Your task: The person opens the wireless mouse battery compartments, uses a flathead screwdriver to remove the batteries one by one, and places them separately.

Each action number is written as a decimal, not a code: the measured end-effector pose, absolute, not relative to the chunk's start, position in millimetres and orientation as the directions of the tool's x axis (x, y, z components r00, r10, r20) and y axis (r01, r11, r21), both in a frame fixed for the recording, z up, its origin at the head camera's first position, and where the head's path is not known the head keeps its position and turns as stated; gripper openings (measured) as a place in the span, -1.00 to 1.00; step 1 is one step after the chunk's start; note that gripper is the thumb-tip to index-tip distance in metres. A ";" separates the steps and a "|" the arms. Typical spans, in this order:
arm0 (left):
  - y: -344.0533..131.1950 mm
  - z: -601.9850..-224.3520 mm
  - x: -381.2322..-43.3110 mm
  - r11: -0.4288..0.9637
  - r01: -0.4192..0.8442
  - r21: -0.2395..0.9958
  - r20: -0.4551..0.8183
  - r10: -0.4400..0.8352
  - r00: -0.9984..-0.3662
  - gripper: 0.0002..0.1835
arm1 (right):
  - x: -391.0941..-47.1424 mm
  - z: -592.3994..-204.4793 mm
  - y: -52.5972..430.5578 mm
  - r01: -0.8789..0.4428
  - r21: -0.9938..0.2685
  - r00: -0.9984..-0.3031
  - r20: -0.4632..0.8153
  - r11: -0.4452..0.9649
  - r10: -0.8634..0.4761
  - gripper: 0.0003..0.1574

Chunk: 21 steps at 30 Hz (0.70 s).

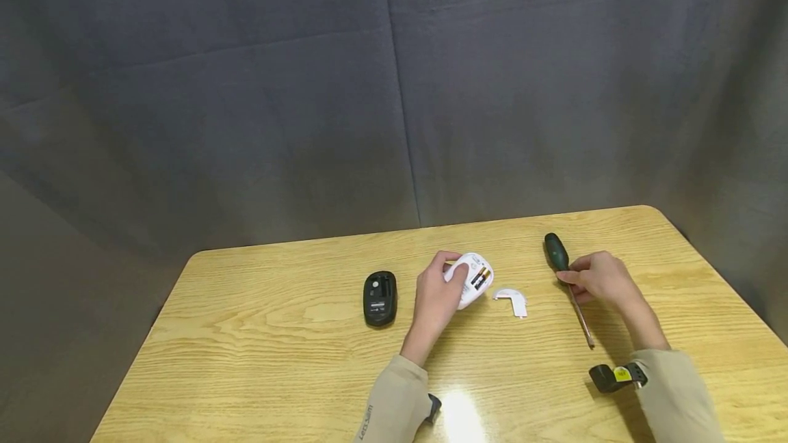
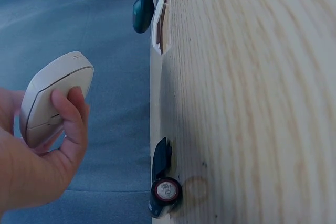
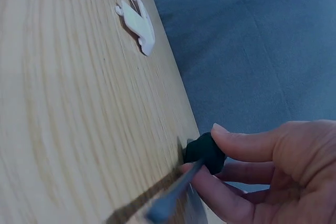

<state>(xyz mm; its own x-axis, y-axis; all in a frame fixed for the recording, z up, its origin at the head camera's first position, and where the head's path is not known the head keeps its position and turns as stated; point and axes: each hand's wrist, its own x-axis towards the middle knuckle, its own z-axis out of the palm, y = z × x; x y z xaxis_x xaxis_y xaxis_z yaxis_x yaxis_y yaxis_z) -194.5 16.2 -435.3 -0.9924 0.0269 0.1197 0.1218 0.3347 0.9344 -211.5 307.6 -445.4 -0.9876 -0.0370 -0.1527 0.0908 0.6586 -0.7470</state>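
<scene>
In the head view my left hand [image 1: 436, 292] holds a white computer mouse [image 1: 468, 296] tilted up off the table, its underside showing batteries in the open compartment. The left wrist view shows fingers curled round the mouse [image 2: 60, 98]. Over at the right, my right hand [image 1: 603, 280] pinches a screwdriver [image 1: 557, 251] with a dark green handle, between thumb and fingers where handle meets shaft. Its shaft points toward the near side. Between the hands a white, hooked battery cover [image 1: 514, 300] lies on the table.
A black mouse [image 1: 379, 298] lies underside up on the wooden table [image 1: 265, 333], left of the left hand. In the left wrist view a round-ended battery [image 2: 167, 190] and a black piece [image 2: 161, 158] stand near each other. A grey curtain [image 1: 258, 122] hangs behind the table.
</scene>
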 end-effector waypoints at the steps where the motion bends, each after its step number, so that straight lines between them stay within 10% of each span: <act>1: 16.4 -435.3 -194.8 0.335 0.123 0.934 0.121 0.028 -0.992 -0.72 | -211.7 -445.3 308.8 0.091 -0.747 -0.988 -0.151 0.659 -0.034 -0.57; 21: 14.5 -437.2 -194.6 0.327 0.133 0.936 0.134 0.018 -0.991 -0.68 | -207.3 -418.3 293.5 -0.060 -0.663 -0.994 0.111 0.747 0.019 -0.35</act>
